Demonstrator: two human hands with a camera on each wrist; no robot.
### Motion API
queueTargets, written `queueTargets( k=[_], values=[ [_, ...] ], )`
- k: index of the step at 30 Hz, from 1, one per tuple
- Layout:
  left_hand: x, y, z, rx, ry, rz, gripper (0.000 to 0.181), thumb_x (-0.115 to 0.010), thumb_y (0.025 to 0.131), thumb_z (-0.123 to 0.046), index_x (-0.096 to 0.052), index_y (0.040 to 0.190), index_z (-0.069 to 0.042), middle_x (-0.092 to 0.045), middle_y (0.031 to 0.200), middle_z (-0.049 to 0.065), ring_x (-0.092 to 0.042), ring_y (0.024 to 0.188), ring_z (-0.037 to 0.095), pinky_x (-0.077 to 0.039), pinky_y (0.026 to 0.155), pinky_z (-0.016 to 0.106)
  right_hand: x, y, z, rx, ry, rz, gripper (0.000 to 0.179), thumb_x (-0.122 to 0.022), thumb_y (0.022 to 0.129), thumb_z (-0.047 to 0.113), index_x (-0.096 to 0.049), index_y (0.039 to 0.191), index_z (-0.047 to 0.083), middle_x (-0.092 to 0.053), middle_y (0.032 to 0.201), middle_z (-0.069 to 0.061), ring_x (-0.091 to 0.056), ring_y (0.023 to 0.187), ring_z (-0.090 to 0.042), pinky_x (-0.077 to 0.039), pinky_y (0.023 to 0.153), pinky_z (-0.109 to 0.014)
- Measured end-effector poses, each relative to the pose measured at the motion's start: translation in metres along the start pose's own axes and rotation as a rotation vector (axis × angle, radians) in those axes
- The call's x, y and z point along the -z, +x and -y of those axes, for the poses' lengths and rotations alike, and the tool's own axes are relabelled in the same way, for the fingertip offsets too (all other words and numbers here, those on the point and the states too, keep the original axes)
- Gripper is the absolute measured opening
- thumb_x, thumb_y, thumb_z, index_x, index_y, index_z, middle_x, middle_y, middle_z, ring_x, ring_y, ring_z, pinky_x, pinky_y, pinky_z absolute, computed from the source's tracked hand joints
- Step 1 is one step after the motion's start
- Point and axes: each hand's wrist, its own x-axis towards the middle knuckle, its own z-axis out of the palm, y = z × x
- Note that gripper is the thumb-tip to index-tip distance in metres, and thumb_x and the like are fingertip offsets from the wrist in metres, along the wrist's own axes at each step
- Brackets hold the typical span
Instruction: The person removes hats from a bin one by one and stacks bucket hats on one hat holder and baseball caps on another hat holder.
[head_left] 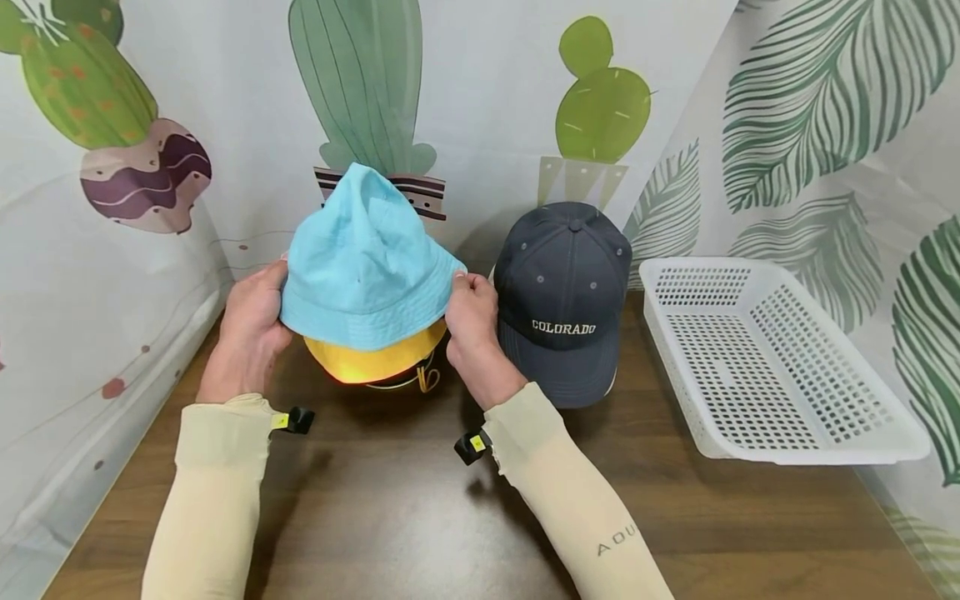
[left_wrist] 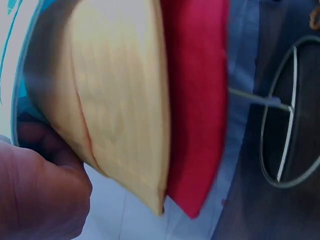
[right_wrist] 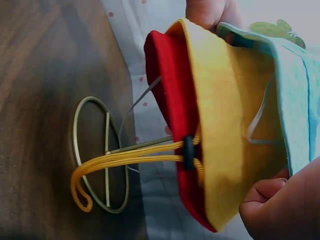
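A light blue bucket hat (head_left: pixel 363 258) sits over a yellow hat (head_left: pixel 375 363), whose brim shows below it. My left hand (head_left: pixel 251 321) pinches the blue brim on its left side. On the opposite side, my right hand (head_left: pixel 472 317) grips the same brim between thumb and fingers. The right wrist view shows a red hat (right_wrist: pixel 175 100) below the yellow one, and a yellow cord (right_wrist: pixel 135 152) with a black toggle (right_wrist: pixel 188 152) hanging down. Under the hats stands a metal hat stand with a round wire base (right_wrist: pixel 76 135). The blue hat hides the stand's top.
A dark navy cap (head_left: pixel 570 283) lettered COLORADO stands close to the right hand, apparently with something pale beneath it. Farther right, a white perforated basket (head_left: pixel 675 392) rests on the wooden table (head_left: pixel 405 517). A cactus-print cloth (head_left: pixel 480 100) hangs behind the table.
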Motion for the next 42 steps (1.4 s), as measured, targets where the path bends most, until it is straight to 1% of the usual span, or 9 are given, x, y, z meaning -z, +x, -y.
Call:
queueTargets(
  k=[5,8,11,14,19,23,29,34,42],
  values=[
    [0.005,0.006,0.005,0.025,0.098,-0.03,0.024,-0.073,0.102,-0.031,-0.077,0.12,-0.017,-0.056,0.124,-0.004,-0.051,0.114,0.009,-0.047,0.095,0.023,0.001,0.002,-0.01,-0.011,-0.009,-0.001,0.028,-0.043,0.116,0.021,-0.057,0.126,-0.001,-0.048,0.105,-0.008,-0.049,0.091,-0.022,-0.043,0.089,-0.041],
    [0.009,0.01,0.009,0.026,0.128,-0.037,0.025,-0.073,0.101,-0.035,-0.078,0.117,-0.017,-0.056,0.122,-0.002,-0.051,0.112,0.009,-0.048,0.093,0.023,0.001,0.003,-0.016,-0.018,-0.022,-0.008,0.027,-0.043,0.116,0.021,-0.058,0.123,-0.001,-0.047,0.1,-0.007,-0.047,0.085,-0.022,-0.043,0.085,-0.041],
    [0.012,0.015,0.014,0.023,0.167,-0.054,0.023,-0.071,0.101,-0.039,-0.076,0.098,-0.017,-0.054,0.116,-0.001,-0.051,0.106,0.01,-0.05,0.085,0.021,0.001,0.004,-0.022,-0.033,-0.039,-0.021,0.026,-0.043,0.116,0.021,-0.059,0.121,0.0,-0.047,0.098,-0.007,-0.046,0.078,-0.021,-0.044,0.081,-0.042],
    [0.015,0.018,0.019,0.038,0.202,-0.067,0.027,-0.068,0.102,-0.043,-0.074,0.097,-0.017,-0.053,0.114,-0.001,-0.051,0.103,0.01,-0.05,0.082,0.019,0.002,0.005,-0.027,-0.041,-0.055,-0.034,0.025,-0.044,0.116,0.021,-0.06,0.117,0.001,-0.047,0.095,-0.006,-0.044,0.07,-0.02,-0.045,0.075,-0.041],
    [0.019,0.021,0.027,0.064,0.209,-0.057,0.027,-0.064,0.104,-0.042,-0.073,0.093,-0.019,-0.053,0.113,-0.003,-0.05,0.103,0.009,-0.047,0.087,0.021,0.002,0.006,-0.033,-0.045,-0.084,-0.047,0.028,-0.044,0.116,0.022,-0.062,0.118,0.001,-0.048,0.09,-0.005,-0.041,0.061,-0.018,-0.043,0.065,-0.035],
    [0.021,0.023,0.031,0.048,0.223,-0.065,0.027,-0.063,0.106,-0.039,-0.074,0.09,-0.019,-0.054,0.112,-0.002,-0.051,0.102,0.009,-0.047,0.086,0.021,0.001,0.007,-0.036,-0.063,-0.103,-0.069,0.03,-0.044,0.115,0.022,-0.064,0.122,0.001,-0.049,0.091,-0.006,-0.039,0.058,-0.018,-0.041,0.061,-0.033],
    [0.024,0.026,0.036,0.018,0.28,-0.085,0.033,-0.061,0.108,-0.034,-0.071,0.084,-0.013,-0.052,0.109,0.001,-0.051,0.099,0.012,-0.05,0.081,0.021,0.0,0.011,-0.044,-0.085,-0.142,-0.104,0.029,-0.047,0.115,0.022,-0.068,0.117,0.002,-0.052,0.093,-0.007,-0.041,0.057,-0.019,-0.042,0.06,-0.032],
    [0.026,0.029,0.039,0.016,0.321,-0.109,0.032,-0.061,0.108,-0.033,-0.071,0.085,-0.014,-0.054,0.108,0.001,-0.053,0.096,0.013,-0.051,0.077,0.02,0.001,0.012,-0.046,-0.08,-0.141,-0.1,0.029,-0.047,0.114,0.023,-0.067,0.116,0.002,-0.052,0.095,-0.007,-0.043,0.061,-0.019,-0.043,0.061,-0.032],
    [0.029,0.026,0.043,0.024,0.348,-0.12,0.022,-0.056,0.11,-0.03,-0.071,0.098,-0.02,-0.057,0.112,-0.004,-0.056,0.101,0.008,-0.049,0.085,0.02,0.002,0.011,-0.05,-0.064,-0.12,-0.069,0.028,-0.047,0.115,0.021,-0.066,0.111,0.001,-0.05,0.087,-0.005,-0.043,0.061,-0.018,-0.043,0.064,-0.034]
  ],
)
